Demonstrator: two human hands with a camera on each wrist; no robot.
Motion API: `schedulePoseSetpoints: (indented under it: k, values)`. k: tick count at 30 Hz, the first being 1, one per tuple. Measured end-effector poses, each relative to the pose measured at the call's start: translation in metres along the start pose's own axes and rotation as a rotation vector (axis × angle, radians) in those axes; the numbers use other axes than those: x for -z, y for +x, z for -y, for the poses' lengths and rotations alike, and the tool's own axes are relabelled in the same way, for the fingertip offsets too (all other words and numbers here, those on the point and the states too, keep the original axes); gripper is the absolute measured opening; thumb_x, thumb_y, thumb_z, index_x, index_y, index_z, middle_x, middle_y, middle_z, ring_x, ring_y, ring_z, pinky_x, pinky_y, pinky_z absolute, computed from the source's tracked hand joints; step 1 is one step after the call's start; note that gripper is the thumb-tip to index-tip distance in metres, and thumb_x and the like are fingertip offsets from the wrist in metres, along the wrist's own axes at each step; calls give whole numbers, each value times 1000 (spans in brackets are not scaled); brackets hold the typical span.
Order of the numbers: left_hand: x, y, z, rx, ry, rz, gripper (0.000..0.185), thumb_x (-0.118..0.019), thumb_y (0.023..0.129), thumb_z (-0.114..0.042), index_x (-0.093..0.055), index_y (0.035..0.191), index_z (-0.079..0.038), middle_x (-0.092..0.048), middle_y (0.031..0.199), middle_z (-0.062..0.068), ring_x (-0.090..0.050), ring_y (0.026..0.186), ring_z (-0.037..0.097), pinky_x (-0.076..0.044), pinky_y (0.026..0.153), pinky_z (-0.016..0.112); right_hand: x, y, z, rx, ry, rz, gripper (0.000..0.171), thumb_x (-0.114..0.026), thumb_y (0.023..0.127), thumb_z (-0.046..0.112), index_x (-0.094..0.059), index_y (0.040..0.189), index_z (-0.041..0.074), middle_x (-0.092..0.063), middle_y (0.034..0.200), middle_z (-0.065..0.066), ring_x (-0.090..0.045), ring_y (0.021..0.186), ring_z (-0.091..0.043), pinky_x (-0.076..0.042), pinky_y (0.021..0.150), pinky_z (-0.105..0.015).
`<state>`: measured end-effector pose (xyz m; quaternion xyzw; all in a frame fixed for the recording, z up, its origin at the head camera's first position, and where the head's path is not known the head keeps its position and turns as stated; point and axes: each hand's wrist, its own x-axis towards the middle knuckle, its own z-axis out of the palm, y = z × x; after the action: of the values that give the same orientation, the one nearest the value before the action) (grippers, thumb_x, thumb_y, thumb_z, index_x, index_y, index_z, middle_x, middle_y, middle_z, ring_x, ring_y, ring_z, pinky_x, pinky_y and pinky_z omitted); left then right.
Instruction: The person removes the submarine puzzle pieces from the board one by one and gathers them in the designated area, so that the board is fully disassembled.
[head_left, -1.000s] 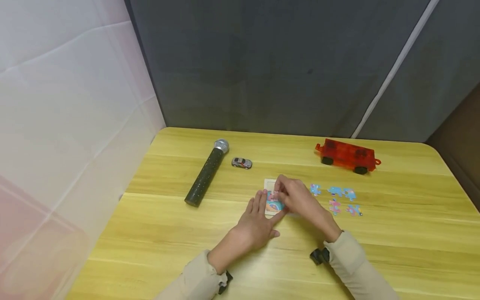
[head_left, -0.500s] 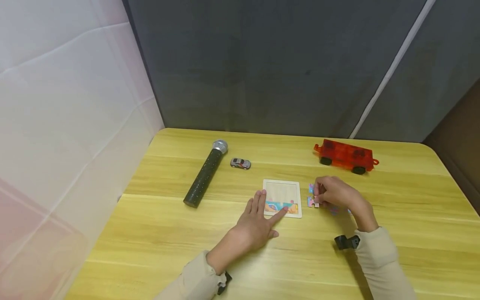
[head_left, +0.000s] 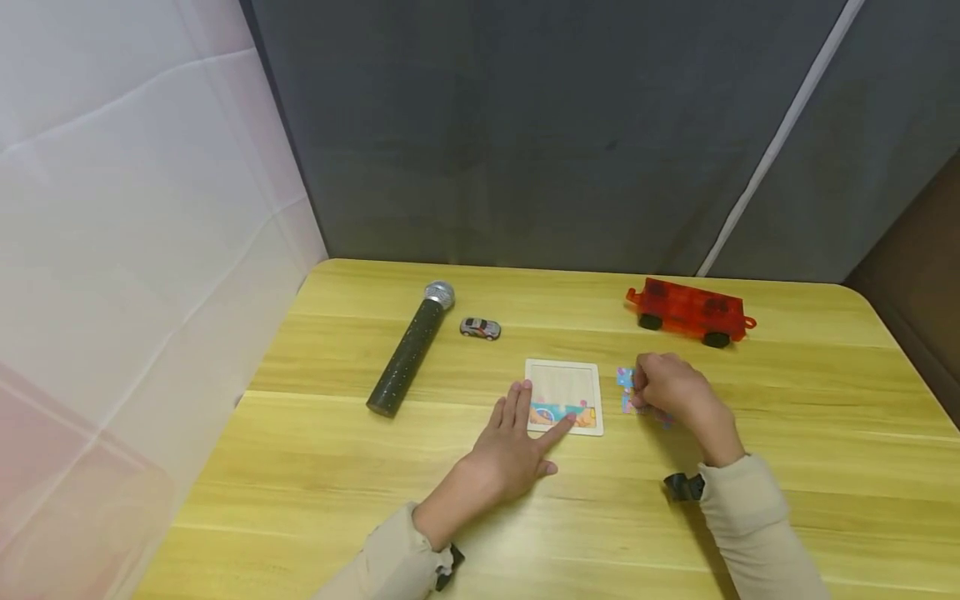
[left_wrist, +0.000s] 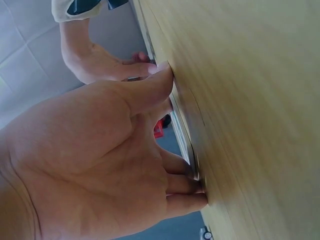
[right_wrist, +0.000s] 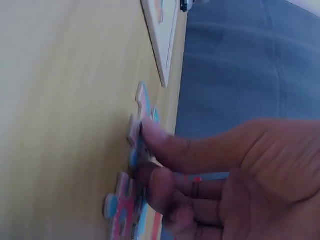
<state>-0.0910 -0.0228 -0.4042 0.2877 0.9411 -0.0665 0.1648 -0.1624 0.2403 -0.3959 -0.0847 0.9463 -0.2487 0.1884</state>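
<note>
The puzzle frame [head_left: 564, 385] lies flat on the desk [head_left: 787, 500], square and white-rimmed; only its near row is filled. A blue-and-pink puzzle piece [head_left: 626, 390] sits just right of it.

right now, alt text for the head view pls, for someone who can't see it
A person's right hand pinches a loose puzzle piece beside a square puzzle tray, while the left hand rests flat on the tray's near left corner. A microphone, small toy car and red toy wagon lie farther back on the yellow wooden table.

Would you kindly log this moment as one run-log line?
left hand: fingers rest flat on puzzle tray edge | right hand: pinches puzzle piece beside tray | bottom row filled
</note>
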Motion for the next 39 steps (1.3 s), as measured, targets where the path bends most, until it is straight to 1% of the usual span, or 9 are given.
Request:
schedulePoseSetpoints:
  k: [4, 9, 11, 13, 18, 24, 30, 35, 39]
  values:
    - [-2, 1, 0, 2, 5, 5, 68, -47, 115, -54, -20, 176, -43, -14, 178, 35, -16, 169, 47, -25, 137, 50, -2, 0, 5, 64, -119, -35, 21, -68, 104, 0, -60, 86, 7, -62, 75, -5, -56, 59, -18, -46, 57, -32]
    - [-2, 0, 1, 7, 11, 10, 68, -47, 114, -55, -21, 176, -44, -15, 178, 35, -16, 169, 46, -25, 137, 50, -22, 12, 9, 440, -77, -68, 19, -84, 97, 16, -67, 98, 8, -63, 88, -3, -55, 75, -15, -51, 67, -31]
    - [-1, 0, 0, 9, 8, 9, 67, -47, 114, -56, -22, 175, -44, -15, 178, 34, -16, 169, 46, -25, 137, 50, -29, 11, 17, 487, -84, -59, 23, -86, 96, 18, -65, 100, 10, -58, 94, -5, -53, 77, -15, -50, 66, -30]
    - [0, -1, 0, 13, 5, 5, 67, -47, 114, -56, -22, 175, -45, -13, 179, 34, -15, 169, 46, -25, 137, 50, -31, 3, 34, 414, -110, -37, 26, -87, 93, 13, -62, 98, 9, -54, 97, -7, -52, 75, -17, -48, 62, -29]
    - [2, -4, -3, 15, 40, -3, 73, -51, 112, -58, -20, 177, -41, -12, 183, 25, -14, 171, 40, -26, 137, 51, -38, -1, 45, 299, -127, -25, 31, -88, 93, 12, -57, 96, 11, -50, 99, -8, -51, 77, -19, -47, 61, -32]
    - [4, -9, -7, -2, 140, 13, 75, -50, 111, -60, -25, 177, -33, -19, 185, 10, -18, 171, 30, -30, 135, 50, -36, 4, 44, 328, -146, -34, 30, -88, 92, 9, -58, 94, 11, -54, 95, -4, -51, 78, -17, -46, 65, -30]
    - [4, -9, -8, 3, 152, 16, 73, -50, 113, -58, -26, 176, -32, -19, 184, 9, -20, 171, 29, -35, 133, 47, -29, 9, 41, 396, -94, -47, 24, -78, 96, -5, -62, 90, 12, -64, 80, 3, -51, 67, -7, -46, 61, -25]
    - [3, -8, -9, 5, 157, 18, 73, -49, 113, -58, -25, 177, -32, -18, 184, 10, -19, 171, 30, -36, 132, 46, -5, 1, 29, 454, 138, 158, 19, -76, 100, -2, -63, 91, 9, -65, 75, 1, -56, 61, -12, -47, 58, -25]
    - [2, -8, -10, 4, 167, 18, 74, -48, 113, -58, -24, 177, -32, -18, 184, 11, -19, 171, 31, -37, 132, 46, 27, -18, -1, 345, 294, 301, 15, -74, 102, 1, -62, 94, 4, -61, 76, -2, -55, 60, -18, -49, 56, -29]
